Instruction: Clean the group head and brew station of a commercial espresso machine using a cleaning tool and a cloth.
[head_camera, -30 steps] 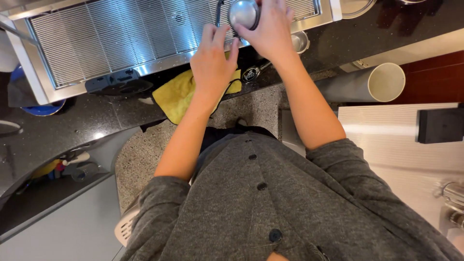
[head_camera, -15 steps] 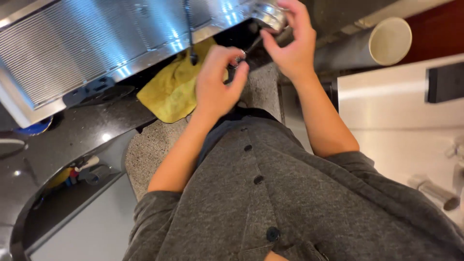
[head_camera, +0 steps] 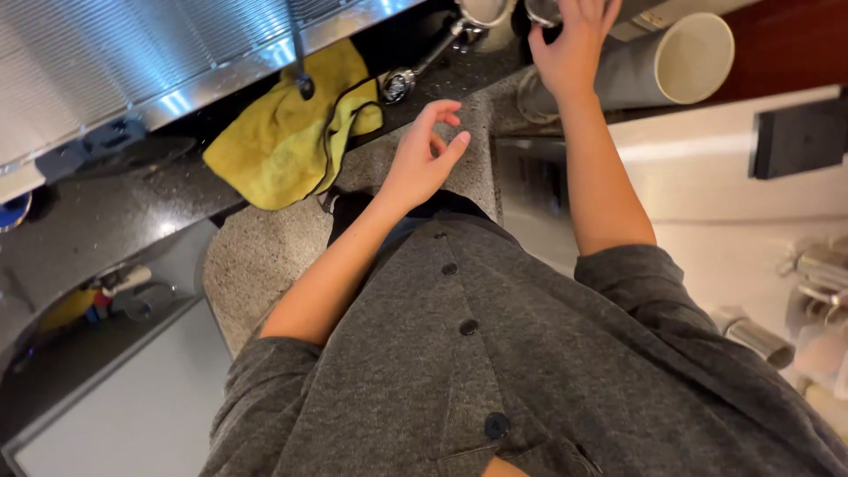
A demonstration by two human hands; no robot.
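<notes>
Now my right hand (head_camera: 574, 44) at top centre has its fingers closed on a metal cup (head_camera: 541, 11) at the frame's edge; left hand (head_camera: 424, 159) hangs open over the desk (head_camera: 265, 256). Setting-down step, I judge; next needs steady placement.

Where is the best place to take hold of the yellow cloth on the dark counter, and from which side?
Probably pinch the raised fold along the yellow cloth near its right edge, coming from above. It lies crumpled and flat on the dark counter, so the folds offer the only graspable ridge. The left hand is nearest.
</notes>
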